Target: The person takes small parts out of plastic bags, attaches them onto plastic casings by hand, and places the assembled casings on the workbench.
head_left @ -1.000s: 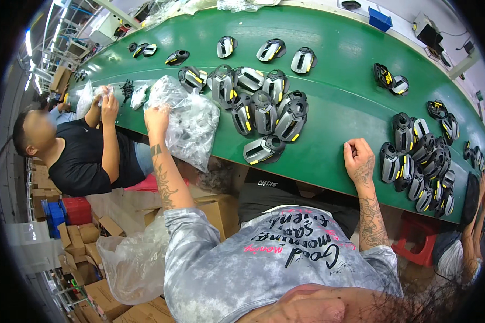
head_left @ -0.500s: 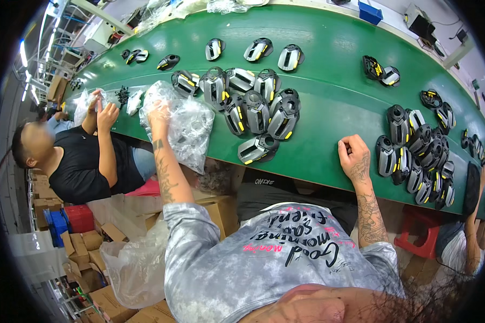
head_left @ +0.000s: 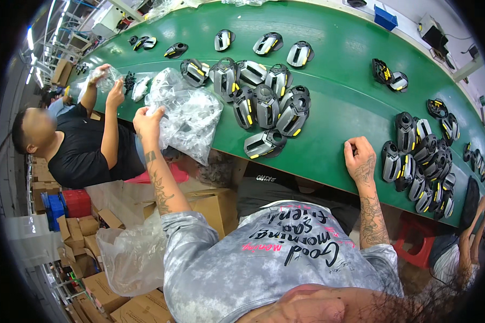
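My left hand (head_left: pixel 147 125) is closed at the near left edge of a large clear plastic bag (head_left: pixel 191 121), its fingers pinching the film. Small pale pieces, too blurred to name, lie inside the bag. On the green table, my right hand (head_left: pixel 361 159) rests near the front edge, its fingers curled in with nothing visible in them. Between my hands stands a cluster of silver and black molded shells (head_left: pixel 265 106) with yellow accents. One more shell (head_left: pixel 264 144) lies nearest me, close to the table edge.
Another pile of shells (head_left: pixel 417 167) lies to my right, with several more along the green table (head_left: pixel 328 107). On my left a co-worker (head_left: pixel 83 137) handles clear plastic. Cardboard boxes (head_left: pixel 99 293) and a red stool (head_left: pixel 415 237) stand below; a blue bin (head_left: pixel 385 18) is at the far side.
My left hand has come out of the bag toward me and now pinches its edge. My right hand stays put, curled. The view has shifted slightly.
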The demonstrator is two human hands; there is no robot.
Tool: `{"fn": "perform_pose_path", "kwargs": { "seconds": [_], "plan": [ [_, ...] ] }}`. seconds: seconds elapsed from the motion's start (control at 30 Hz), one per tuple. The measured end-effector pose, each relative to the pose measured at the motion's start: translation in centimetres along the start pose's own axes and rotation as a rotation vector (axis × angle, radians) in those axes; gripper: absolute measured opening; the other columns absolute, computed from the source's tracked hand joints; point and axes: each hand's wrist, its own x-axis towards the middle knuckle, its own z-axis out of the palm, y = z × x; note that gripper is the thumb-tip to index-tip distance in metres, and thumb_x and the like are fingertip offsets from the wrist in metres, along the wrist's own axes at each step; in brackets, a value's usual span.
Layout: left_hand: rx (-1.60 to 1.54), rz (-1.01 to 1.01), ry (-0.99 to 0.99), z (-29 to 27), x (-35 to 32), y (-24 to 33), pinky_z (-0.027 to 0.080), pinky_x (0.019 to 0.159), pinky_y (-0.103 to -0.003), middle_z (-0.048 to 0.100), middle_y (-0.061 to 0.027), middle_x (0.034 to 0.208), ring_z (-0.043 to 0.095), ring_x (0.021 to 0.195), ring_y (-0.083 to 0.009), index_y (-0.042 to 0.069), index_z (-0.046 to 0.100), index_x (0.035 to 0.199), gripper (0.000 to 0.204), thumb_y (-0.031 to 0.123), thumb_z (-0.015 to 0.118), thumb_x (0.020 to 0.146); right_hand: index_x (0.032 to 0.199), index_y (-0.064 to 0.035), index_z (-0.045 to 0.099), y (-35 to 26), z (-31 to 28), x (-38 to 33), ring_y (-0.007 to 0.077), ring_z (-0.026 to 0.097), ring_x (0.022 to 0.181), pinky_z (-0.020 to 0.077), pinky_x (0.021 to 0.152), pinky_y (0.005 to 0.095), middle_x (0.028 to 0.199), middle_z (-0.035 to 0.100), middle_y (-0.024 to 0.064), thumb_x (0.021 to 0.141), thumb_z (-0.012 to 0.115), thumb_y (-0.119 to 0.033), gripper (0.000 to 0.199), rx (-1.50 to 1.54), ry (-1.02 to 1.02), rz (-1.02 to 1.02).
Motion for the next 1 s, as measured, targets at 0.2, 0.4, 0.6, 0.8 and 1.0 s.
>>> {"fn": "perform_pose_path", "kwargs": {
  "seconds": [0.2, 0.4, 0.6, 0.8, 1.0],
  "plan": [
    [-0.063, 0.177, 0.006, -0.3, -0.6, 2.1, 0.053, 0.090, -0.035, 0.072, -0.0174, 0.110, 0.068, 0.102, -0.0236, -0.001, 0.066, 0.125, 0.059, 0.014, 0.083, 0.072, 0.085, -0.0034, 0.065, 0.3, -0.1, -0.4, 0.0299, 0.062, 0.072, 0.0497, 0.066, 0.0402, 0.078, 0.061, 0.0116, 0.088, 0.070, -0.009, 0.008, 0.000, 0.014, -0.031],
    [0.171, 0.100, 0.034, -2.9, -1.8, 3.8, 0.055, 0.088, -0.037, 0.076, -0.0192, 0.098, 0.074, 0.093, -0.0294, 0.005, 0.077, 0.110, 0.038, 0.019, 0.073, 0.075, 0.085, -0.0029, 0.065, 0.2, -0.2, -0.7, 0.0303, 0.063, 0.075, 0.0504, 0.069, 0.0408, 0.080, 0.062, 0.0122, 0.088, 0.071, -0.008, 0.008, 0.006, -0.016, -0.053],
    [0.352, 0.400, -0.211, 4.3, 2.3, -0.8, 0.056, 0.089, -0.045, 0.074, -0.0230, 0.110, 0.071, 0.104, -0.0408, 0.004, 0.075, 0.116, 0.051, 0.040, 0.081, 0.080, 0.085, -0.0030, 0.065, -0.3, 0.2, -0.4, 0.0303, 0.063, 0.075, 0.0504, 0.069, 0.0409, 0.079, 0.061, 0.0121, 0.087, 0.071, -0.007, 0.008, -0.018, -0.008, -0.039],
    [0.535, 0.543, -0.090, 10.0, 4.1, -4.7, 0.056, 0.084, -0.048, 0.074, -0.0230, 0.098, 0.070, 0.093, -0.0418, 0.002, 0.076, 0.101, 0.042, 0.041, 0.075, 0.085, 0.085, -0.0026, 0.065, -0.1, -0.1, -0.8, 0.0313, 0.062, 0.076, 0.0502, 0.070, 0.0418, 0.081, 0.062, 0.0128, 0.086, 0.071, -0.007, 0.008, -0.003, -0.017, -0.053],
    [-0.379, 0.064, -0.165, 3.0, 1.5, -2.4, 0.046, 0.066, -0.032, 0.069, -0.0038, 0.082, 0.056, 0.071, -0.0110, -0.006, 0.071, 0.098, 0.021, 0.013, 0.066, 0.090, 0.084, -0.0023, 0.065, 0.6, -0.3, -1.2, 0.0324, 0.062, 0.081, 0.0501, 0.072, 0.0422, 0.083, 0.062, 0.0131, 0.085, 0.071, -0.006, 0.007, -0.016, 0.000, -0.122]
  ]
}}
